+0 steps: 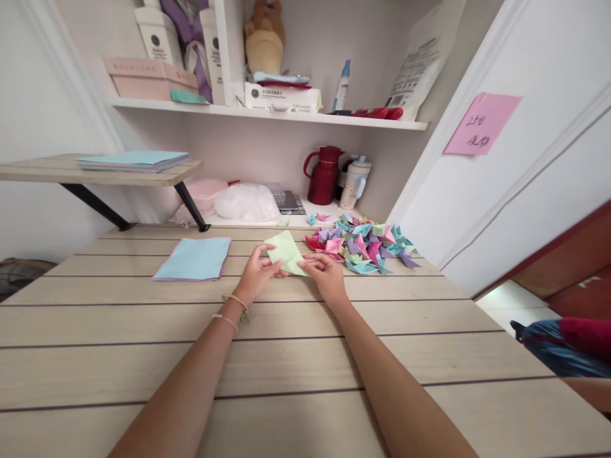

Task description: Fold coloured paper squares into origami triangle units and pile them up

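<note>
A light green sheet of paper (286, 252), with creases showing, is held up just above the table between my two hands. My left hand (258, 273) pinches its left side, thumb in front and fingers partly behind. On the lower right edge, my right hand (326, 273) grips the sheet between thumb and fingers. Just beyond my right hand lies a heap of folded paper boats (363, 245) in pink, blue, purple, red and green. Left of my left hand rests a stack of square paper (193, 259), light blue on top.
A small raised shelf (38, 170) at left carries more coloured paper (133, 160). Behind the table stand a red jug (325, 177), a tumbler (355, 183) and a white plastic bag (247, 202). An upper shelf (267, 114) overhangs the back. A pink note (483, 124) sticks to the right wall.
</note>
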A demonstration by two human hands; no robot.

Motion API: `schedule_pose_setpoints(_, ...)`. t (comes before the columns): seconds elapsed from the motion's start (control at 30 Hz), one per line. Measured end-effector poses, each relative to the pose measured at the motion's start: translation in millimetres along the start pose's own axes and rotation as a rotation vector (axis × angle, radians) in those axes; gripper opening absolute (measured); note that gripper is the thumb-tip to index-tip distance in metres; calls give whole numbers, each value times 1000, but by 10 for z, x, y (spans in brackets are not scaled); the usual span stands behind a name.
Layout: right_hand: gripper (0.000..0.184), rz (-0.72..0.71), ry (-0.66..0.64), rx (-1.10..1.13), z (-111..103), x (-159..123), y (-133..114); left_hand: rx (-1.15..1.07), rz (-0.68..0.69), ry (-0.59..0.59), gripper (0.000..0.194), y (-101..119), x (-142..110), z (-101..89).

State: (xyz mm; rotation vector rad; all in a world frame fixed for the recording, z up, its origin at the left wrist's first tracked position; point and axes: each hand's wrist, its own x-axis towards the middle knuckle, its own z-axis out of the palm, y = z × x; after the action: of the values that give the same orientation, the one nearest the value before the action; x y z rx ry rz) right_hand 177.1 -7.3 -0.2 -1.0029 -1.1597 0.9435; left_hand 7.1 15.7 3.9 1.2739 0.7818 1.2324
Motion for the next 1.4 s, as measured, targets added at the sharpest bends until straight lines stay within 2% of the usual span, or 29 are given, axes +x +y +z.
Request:
schedule_pose_setpoints(0.17, 41, 37, -106, -53, 16, -24, -29, 28, 26, 14, 54, -6, 1, 5)
schedule_pose_setpoints(0.27, 50, 61, -175, -21, 25, -26, -24, 25, 30, 36, 69, 0, -4, 23)
schedule_pose_setpoints(0.37, 40, 37, -192, -6, 18, -6, 10, 11, 20, 98, 83, 16, -9, 30)
schedule_pose_setpoints(0.43, 31, -34, -175, -32, 3, 16, 35, 20, -21, 73, 76, 30, -16, 23)
schedule_pose_setpoints(0.57, 24, -179, -89, -180, -26, 44, 63, 68, -145, -74, 43, 52, -37, -2)
schedule_pose_setpoints(0.63, 23, -199, -67, -277, -27, 36, 67, 57, -159, -111, 35, 60, -44, -6)
schedule_pose_setpoints(0.7, 22, -173, -99, -329, -16, 15, 67, 26, -137, -109, 32, 65, -47, -2)
schedule_pose_setpoints(0.87, 36, -11, -181, -139, 25, -24, 60, -22, -80, -72, 33, 43, -41, 13)
schedule_pose_setpoints(1.0, 39, -51, -162, -62, 25, -20, 19, 18, -42, -39, 39, -10, -19, -2)
schedule_pose_setpoints(1.13, 41, -97, -157, -94, 23, -28, -19, 87, -23, 8, 58, -33, -9, -4)
schedule_pose_setpoints(1.23, 33, -92, -147, -164, 20, -30, -18, 55, -32, -11, 70, -16, -24, 15)
schedule_pose_setpoints(1.3, 29, -80, -115, -204, 13, -21, -7, 53, -36, -27, 66, 5, -37, 23)
schedule_pose_setpoints(1.4, 29, -65, -57, -194, 0, -5, 12, 119, -40, -33, 47, 26, -44, 12)
